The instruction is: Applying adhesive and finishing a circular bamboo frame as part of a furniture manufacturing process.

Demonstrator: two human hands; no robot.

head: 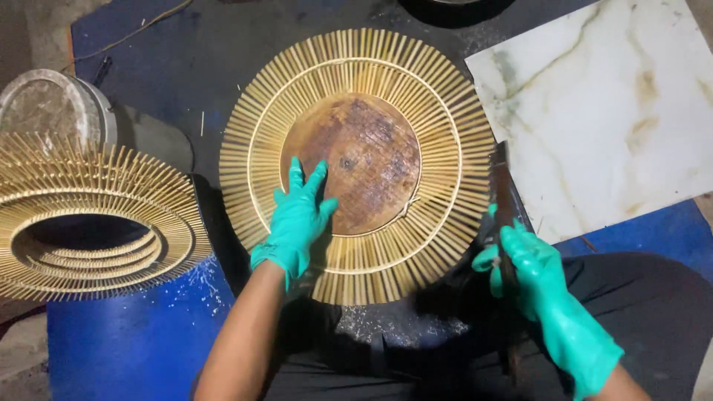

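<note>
Centre frame: round sunburst frame of bamboo sticks [356, 167] flat on dark mat, brown wooden disc [351, 162] in its middle. Upper right: white marble slab [609, 111]. Left edge: stack of finished stick rings [89, 219]. Upper left: grey bucket [52, 100]. Left hand [297, 219], green-gloved, spread wide, pressed flat on lower left of frame. Right hand [520, 260], gloved, closed around dark blade [506, 215] at frame's right rim.
</note>
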